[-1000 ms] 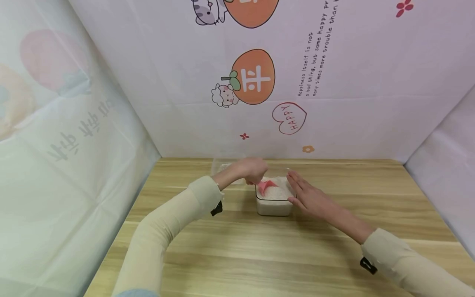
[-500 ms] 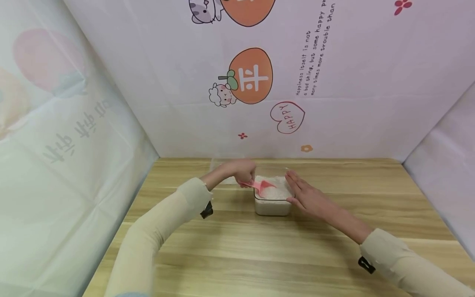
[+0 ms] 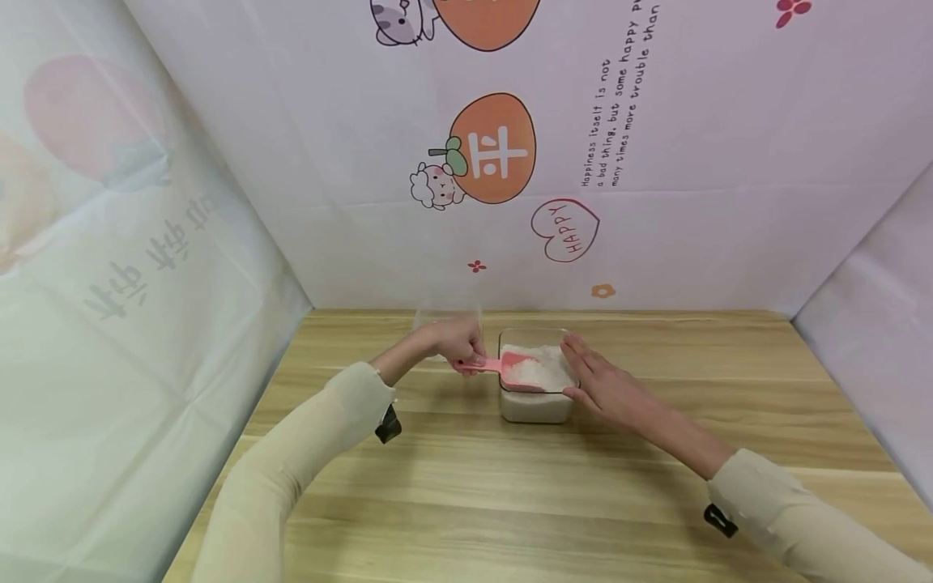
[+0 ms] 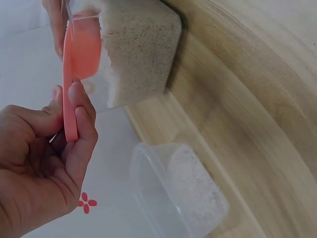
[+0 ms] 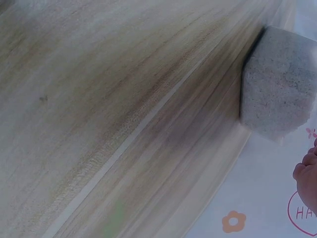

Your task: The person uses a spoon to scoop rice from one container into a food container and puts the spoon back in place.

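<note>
My left hand (image 3: 459, 342) pinches the handle of a pink scoop (image 3: 521, 387) between thumb and fingers. The scoop's bowl lies at the left rim of a clear square container (image 3: 535, 409) filled with white rice (image 3: 557, 368), and some rice sits in the bowl. In the left wrist view the scoop (image 4: 85, 49) is side-on, its handle in the left hand (image 4: 44, 153). My right hand (image 3: 612, 387) rests with straight fingers against the container's right side. Only part of the right hand (image 5: 308, 181) shows in the right wrist view, beside the rice-filled container (image 5: 280, 82).
A second clear plastic container (image 4: 181, 191) with a little white content stands behind the left hand, mostly hidden in the head view. The wooden tabletop (image 3: 466, 502) ends at a printed white backdrop (image 3: 350, 235), with more sheets at both sides.
My left hand has drawn back to the left and slightly down with the scoop. The scoop's bowl has turned from tilted to more level, with rice now in it. The right hand stays put.
</note>
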`<state>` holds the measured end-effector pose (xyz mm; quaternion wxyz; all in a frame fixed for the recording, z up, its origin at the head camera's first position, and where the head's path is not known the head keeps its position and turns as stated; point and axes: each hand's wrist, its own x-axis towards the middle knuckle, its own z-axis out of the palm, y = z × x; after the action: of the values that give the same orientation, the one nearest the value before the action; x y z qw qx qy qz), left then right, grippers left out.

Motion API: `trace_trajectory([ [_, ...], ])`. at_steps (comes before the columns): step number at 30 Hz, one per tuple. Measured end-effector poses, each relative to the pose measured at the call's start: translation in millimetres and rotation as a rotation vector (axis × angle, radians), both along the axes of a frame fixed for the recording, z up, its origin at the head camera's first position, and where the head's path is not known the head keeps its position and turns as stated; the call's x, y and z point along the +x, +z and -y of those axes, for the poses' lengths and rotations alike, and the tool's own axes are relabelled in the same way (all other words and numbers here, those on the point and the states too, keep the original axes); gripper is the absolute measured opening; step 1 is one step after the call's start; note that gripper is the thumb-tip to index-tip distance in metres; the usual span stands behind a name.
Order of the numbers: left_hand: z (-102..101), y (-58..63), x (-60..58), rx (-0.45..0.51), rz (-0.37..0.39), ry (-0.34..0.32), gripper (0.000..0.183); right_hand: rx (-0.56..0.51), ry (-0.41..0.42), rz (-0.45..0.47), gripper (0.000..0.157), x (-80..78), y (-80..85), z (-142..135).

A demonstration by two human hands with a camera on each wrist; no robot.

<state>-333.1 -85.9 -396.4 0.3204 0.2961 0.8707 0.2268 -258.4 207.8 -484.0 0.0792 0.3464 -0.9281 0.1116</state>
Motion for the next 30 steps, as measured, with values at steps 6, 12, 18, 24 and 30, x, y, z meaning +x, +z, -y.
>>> trace_trajectory([
  [6, 10, -10.5, 0.0, 0.109, 0.098, 0.079, 0.021, -0.007, 0.006, -0.015, 0.070, 0.2, 1.0, 2],
  [12, 16, -15.9, 0.8, 0.162, 0.113, 0.122, 0.023, -0.012, 0.008, -0.022, 0.070, 0.7, 2.4, 3],
  [18, 20, -16.0, 3.9, 0.189, 0.117, 0.148, 0.022, -0.013, 0.006, -0.031, 0.070, 0.8, 3.0, 4],
  [24, 21, -13.3, 6.7, 0.201, 0.132, 0.190, 0.022, -0.016, 0.012, -0.040, 0.069, 0.9, 3.5, 4],
  [30, 24, -11.3, 6.8, 0.216, 0.141, 0.231, 0.020, 0.007, -0.004, -0.022, 0.070, 0.8, 3.6, 3],
])
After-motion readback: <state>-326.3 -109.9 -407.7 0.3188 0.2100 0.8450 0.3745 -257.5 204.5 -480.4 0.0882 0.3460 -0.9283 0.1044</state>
